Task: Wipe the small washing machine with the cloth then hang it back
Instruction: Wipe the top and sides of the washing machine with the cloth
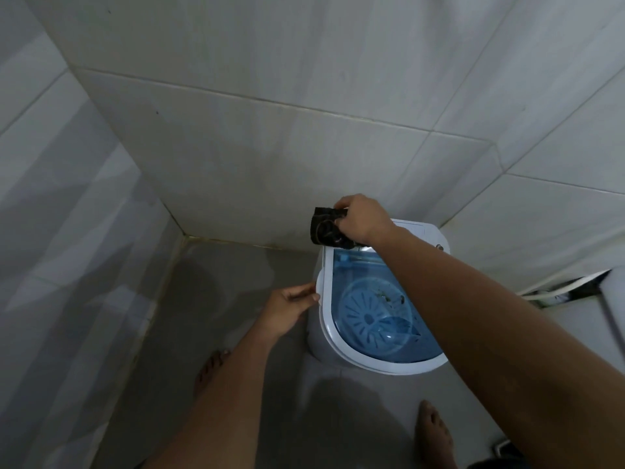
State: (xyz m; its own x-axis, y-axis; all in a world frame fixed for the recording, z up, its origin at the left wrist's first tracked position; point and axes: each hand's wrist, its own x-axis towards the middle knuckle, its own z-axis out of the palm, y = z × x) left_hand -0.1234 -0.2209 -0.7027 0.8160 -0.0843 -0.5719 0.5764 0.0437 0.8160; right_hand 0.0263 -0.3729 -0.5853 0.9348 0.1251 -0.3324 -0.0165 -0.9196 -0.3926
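A small white washing machine point(326, 328) with a clear blue lid stands on the floor against the tiled wall. My right hand point(362, 216) grips a dark cloth point(326, 228) and holds it on the machine's back left corner, at the top panel. My left hand point(292, 308) holds the machine's left rim with its fingers curled against the white edge. Through the lid I see the blue tub with some dark bits inside.
Grey tiled walls point(270, 147) close in on the left and behind. My bare feet point(434, 434) stand on the wet grey floor in front of the machine. White hoses or cables point(561, 287) run along the right side next to a white object.
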